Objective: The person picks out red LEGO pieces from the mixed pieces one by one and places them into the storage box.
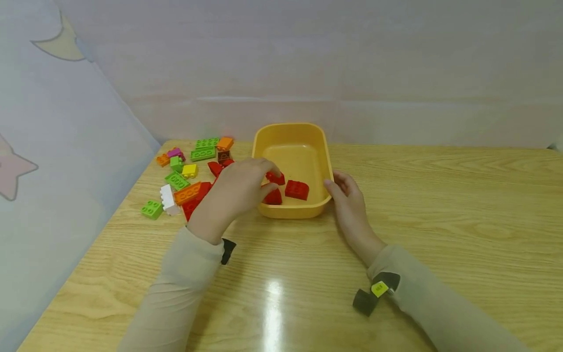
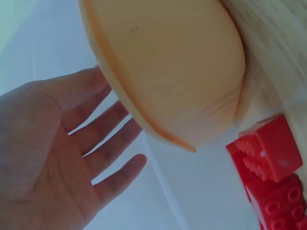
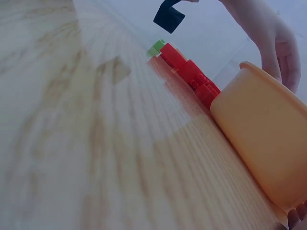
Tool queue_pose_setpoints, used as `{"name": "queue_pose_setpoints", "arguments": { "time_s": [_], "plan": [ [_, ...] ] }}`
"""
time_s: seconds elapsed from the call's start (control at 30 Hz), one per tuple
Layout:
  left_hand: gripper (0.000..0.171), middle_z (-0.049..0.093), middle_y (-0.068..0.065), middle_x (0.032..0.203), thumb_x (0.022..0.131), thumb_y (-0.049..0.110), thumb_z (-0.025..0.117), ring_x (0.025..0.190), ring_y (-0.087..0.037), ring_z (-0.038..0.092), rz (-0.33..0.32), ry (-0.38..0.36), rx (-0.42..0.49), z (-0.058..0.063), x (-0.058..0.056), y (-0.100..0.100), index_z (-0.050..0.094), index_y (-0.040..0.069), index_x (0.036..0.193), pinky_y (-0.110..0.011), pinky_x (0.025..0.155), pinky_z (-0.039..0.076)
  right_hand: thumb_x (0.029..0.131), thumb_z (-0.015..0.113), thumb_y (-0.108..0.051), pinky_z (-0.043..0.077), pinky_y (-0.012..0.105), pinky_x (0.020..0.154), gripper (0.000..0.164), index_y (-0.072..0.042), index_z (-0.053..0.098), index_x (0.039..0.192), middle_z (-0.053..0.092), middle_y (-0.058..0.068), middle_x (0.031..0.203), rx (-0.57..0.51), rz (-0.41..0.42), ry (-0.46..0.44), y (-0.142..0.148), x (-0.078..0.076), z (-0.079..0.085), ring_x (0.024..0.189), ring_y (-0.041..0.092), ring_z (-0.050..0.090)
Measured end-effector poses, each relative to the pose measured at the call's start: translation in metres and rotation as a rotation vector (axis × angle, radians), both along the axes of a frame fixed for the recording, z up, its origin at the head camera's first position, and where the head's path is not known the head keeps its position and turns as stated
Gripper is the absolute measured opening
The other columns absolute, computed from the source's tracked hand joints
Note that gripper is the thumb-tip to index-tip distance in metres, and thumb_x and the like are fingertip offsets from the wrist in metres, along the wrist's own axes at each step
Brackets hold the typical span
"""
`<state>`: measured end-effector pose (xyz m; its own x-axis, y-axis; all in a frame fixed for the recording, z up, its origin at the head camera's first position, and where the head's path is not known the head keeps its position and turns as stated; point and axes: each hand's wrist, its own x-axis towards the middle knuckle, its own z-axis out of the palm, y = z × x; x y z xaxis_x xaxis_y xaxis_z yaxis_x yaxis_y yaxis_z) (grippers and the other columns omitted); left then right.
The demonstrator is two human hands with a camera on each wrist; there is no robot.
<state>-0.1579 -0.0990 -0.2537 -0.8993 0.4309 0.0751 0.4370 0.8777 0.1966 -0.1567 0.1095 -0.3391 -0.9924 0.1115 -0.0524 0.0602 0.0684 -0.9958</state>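
Observation:
A yellow plastic bin (image 1: 292, 212) stands on the table, with several red toy bricks (image 1: 296, 189) lying in its near end. My left hand (image 1: 239, 183) reaches over the bin's left rim, thumb and fingers apart above the red bricks. In the left wrist view its fingers are loosely stretched behind the rim, and no brick shows in them. At the right side of the bin, my right hand (image 1: 352, 210) holds the near corner, thumb at the rim and fingers along the outer wall. Only dark fingertips (image 3: 298, 215) show of it in the right wrist view.
Left of the bin lies a loose spread of toy bricks: red (image 1: 190, 208), orange (image 1: 187, 193), green (image 1: 151, 209), white (image 1: 168, 199), yellow (image 1: 190, 170) and others. My left forearm partly covers the red ones. A pale wall (image 1: 396, 73) rises behind the wooden table (image 1: 440, 205).

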Motion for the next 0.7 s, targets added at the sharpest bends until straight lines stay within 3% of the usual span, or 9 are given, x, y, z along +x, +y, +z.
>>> {"name": "queue_pose_setpoints", "arguments": {
  "time_s": [0.23, 0.43, 0.7],
  "plan": [
    [0.031, 0.069, -0.002, 0.116, 0.088, 0.030, 0.062, 0.078, -0.017, 0.060, 0.062, 0.009, 0.009, 0.007, -0.003, -0.013, 0.063, 0.017, 0.116, -0.038, 0.078, 0.054, 0.095, 0.050, -0.027, 0.038, 0.039, 0.111, 0.048, -0.004, 0.042, 0.137, 0.047, 0.014, 0.142, 0.016, 0.000, 0.002, 0.002, 0.000, 0.000, 0.123, 0.019, 0.047],
    [0.035, 0.069, -0.004, 0.114, 0.087, 0.029, 0.064, 0.098, -0.022, 0.060, 0.147, -0.001, -0.014, 0.011, -0.006, -0.029, 0.061, 0.014, 0.118, -0.042, 0.088, 0.053, 0.096, 0.049, -0.027, 0.038, 0.039, 0.112, 0.049, -0.003, 0.041, 0.137, 0.047, 0.014, 0.143, 0.020, 0.005, 0.006, 0.002, 0.001, 0.001, 0.123, 0.019, 0.046],
    [0.039, 0.065, -0.007, 0.124, 0.087, 0.024, 0.064, 0.110, -0.026, 0.057, 0.218, -0.159, -0.049, 0.003, -0.012, -0.041, 0.059, 0.011, 0.123, -0.047, 0.096, 0.050, 0.096, 0.049, -0.027, 0.038, 0.039, 0.112, 0.048, -0.003, 0.042, 0.137, 0.047, 0.013, 0.142, 0.017, -0.002, 0.006, 0.003, 0.000, 0.001, 0.123, 0.018, 0.046]
  ]
}}
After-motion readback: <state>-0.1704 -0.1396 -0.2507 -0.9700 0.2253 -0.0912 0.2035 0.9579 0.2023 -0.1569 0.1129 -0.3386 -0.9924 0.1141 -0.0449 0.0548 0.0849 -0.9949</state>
